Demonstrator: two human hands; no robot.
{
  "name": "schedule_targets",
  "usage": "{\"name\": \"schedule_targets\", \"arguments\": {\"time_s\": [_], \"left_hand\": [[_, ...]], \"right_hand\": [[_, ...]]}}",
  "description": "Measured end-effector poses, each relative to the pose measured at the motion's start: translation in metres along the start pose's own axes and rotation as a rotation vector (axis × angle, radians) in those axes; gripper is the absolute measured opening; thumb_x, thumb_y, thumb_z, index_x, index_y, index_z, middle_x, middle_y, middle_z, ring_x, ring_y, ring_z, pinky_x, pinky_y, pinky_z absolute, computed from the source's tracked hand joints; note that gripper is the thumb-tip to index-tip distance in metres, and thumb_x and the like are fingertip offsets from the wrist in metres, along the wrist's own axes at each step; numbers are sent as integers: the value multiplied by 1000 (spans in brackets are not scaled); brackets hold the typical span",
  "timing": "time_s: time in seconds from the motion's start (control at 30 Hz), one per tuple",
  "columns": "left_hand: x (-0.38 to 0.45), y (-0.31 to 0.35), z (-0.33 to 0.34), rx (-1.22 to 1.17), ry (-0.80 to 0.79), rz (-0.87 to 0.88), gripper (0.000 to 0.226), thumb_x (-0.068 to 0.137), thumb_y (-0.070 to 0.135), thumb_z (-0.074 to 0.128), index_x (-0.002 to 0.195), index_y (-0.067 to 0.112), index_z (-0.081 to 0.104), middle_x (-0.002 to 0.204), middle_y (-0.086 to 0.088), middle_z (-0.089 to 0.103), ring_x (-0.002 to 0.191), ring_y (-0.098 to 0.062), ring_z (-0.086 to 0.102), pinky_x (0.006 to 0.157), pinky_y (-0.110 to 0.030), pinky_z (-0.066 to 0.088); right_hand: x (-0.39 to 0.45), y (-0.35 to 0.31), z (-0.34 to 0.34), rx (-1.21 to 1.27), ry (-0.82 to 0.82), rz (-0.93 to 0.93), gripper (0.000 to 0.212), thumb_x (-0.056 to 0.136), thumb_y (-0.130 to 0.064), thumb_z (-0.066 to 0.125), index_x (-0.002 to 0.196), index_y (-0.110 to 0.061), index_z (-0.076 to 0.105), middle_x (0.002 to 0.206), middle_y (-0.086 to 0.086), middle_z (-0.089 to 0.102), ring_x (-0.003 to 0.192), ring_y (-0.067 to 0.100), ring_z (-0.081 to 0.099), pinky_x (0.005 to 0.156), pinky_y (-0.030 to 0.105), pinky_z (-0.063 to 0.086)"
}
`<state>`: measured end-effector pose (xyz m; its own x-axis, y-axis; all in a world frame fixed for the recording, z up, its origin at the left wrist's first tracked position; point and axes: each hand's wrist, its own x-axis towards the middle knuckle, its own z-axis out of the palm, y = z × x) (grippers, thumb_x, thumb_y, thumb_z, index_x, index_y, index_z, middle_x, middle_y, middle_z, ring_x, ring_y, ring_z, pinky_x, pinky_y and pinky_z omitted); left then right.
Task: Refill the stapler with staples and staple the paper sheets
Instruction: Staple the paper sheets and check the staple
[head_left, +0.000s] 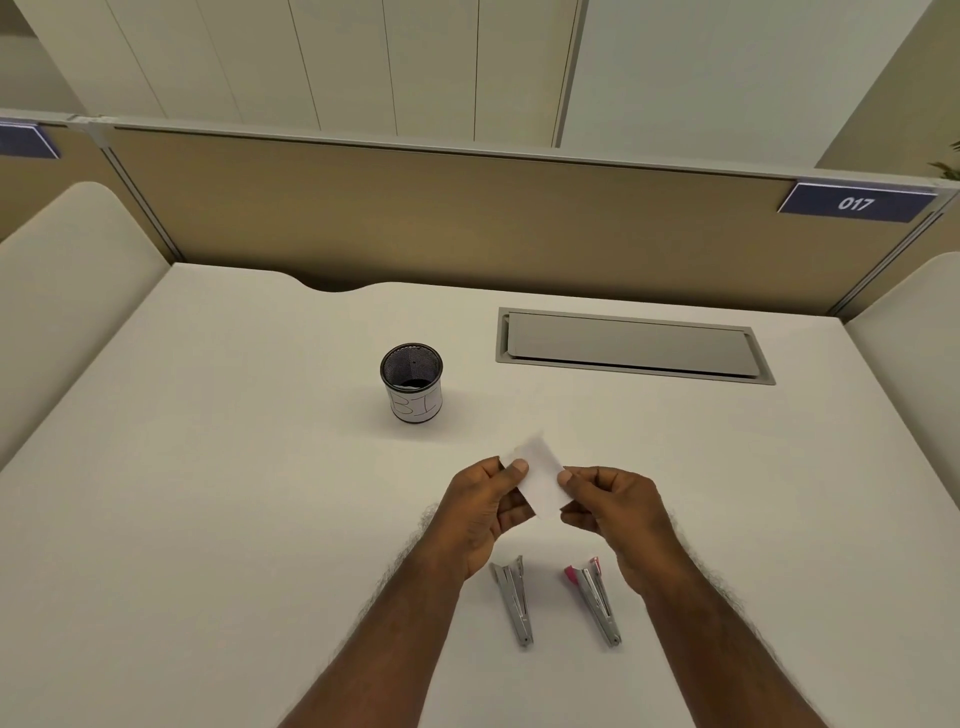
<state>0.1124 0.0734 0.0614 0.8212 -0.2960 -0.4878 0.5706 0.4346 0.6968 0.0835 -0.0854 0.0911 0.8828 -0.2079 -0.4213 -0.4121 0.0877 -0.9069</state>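
Both hands hold a small white slip of paper (537, 475) above the desk. My left hand (485, 512) pinches its left edge between thumb and fingers. My right hand (615, 512) pinches its right edge. Below the hands, on the desk, lie two long metal stapler parts side by side. The left one (514, 597) is plain silver. The right one (595, 597) is silver with a pink-red piece at its far end. Neither hand touches them.
A black mesh pen cup (412, 382) with a white label stands further back, left of centre. A grey cable hatch (631, 345) is set into the white desk (234, 493) at the back right. A tan partition (467, 218) closes off the far edge.
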Motion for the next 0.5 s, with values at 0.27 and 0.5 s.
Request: {"name": "schedule_targets", "arguments": {"time_s": [0.27,0.5], "left_hand": [[6,11,-28,175,377,139,18,97,3,52,112,1,62,99,-14,69,90,-27,67,71,-33,58],[4,17,-32,247,372,190,19,95,-4,52,106,6,64,101,-14,68,92,-27,66,80,-36,58]], "right_hand": [[-19,83,21,-638,55,-102,33,85,-34,70,112,-19,60,99,0,62,90,18,63,81,32,51],[-41,130,42,-1163,-72,-43,71,75,-61,64,128,-24,35,122,-2,43,111,21,54,85,33,48]]}}
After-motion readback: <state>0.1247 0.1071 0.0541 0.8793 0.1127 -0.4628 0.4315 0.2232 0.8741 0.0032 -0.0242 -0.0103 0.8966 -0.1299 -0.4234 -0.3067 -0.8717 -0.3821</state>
